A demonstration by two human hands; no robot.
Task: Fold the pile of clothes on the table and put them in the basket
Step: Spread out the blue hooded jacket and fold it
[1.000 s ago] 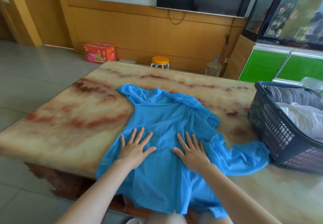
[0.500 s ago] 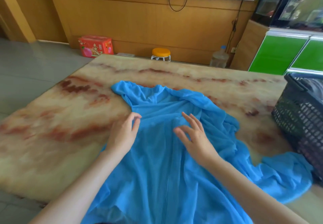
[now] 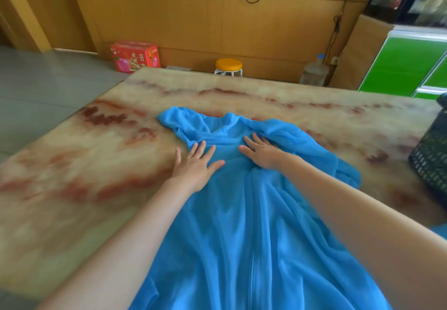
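My left hand (image 3: 197, 164) lies flat with fingers spread, pressing the blue garment (image 3: 242, 225) at its left edge, little finger out on the marble table (image 3: 72, 189). My right hand (image 3: 262, 152) is flat too, palm down, fingers straight on the cloth below the collar, gripping nothing. The garment lies spread along the table toward me. The dark basket (image 3: 433, 157) stands at the far right, apart from the cloth. Both forearms reach forward.

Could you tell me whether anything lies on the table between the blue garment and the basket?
Nothing visible does: only the table top shows between the blue garment and the basket at the frame's right edge. The left hand and right hand rest flat on the garment.
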